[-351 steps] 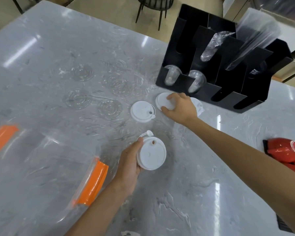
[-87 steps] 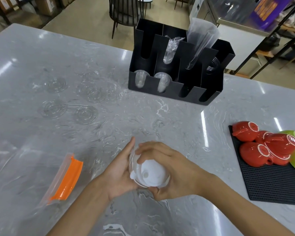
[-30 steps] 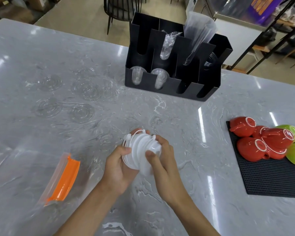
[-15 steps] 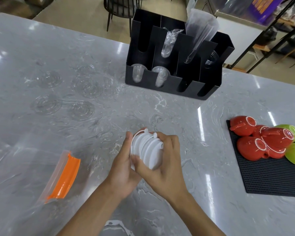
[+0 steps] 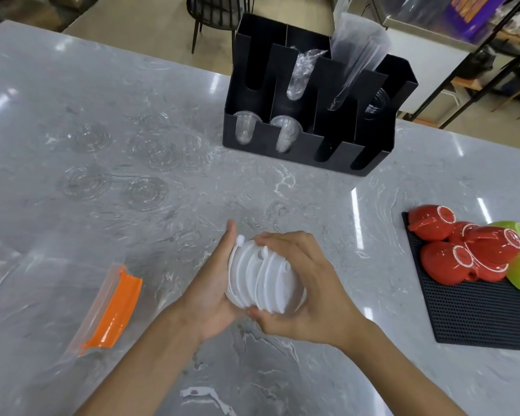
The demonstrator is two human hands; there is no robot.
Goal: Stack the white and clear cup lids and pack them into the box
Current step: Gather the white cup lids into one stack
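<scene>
Hands first, since the head camera is the only view: the left hand point(image 5: 212, 291) cups the near-left end of a stack of white lids point(image 5: 263, 282), and the right hand point(image 5: 308, 283) wraps its fingers point(image 5: 278, 238) over the top, with the thumb underneath. Both are closed on the stack, held just above the marble table point(image 5: 282, 370). The lids look fanned and uneven, so squeezing the ends together and lining up the little tabs before moving on seems the smart play.

Clear lids point(image 5: 143, 192) lie scattered flat at the far left, unstacked and hard to spot against the marble. The black box point(image 5: 309, 97) sits at the far side, several slots already taken by clear cups point(image 5: 284, 132) and plastic sleeves point(image 5: 357, 61); the open front-right slots look like the easiest targets. A clear bag with an orange strip point(image 5: 113, 307) lies near left, and red and green cups point(image 5: 469, 247) sit on a black mat point(image 5: 478, 322) at right, all well clear of the path.
</scene>
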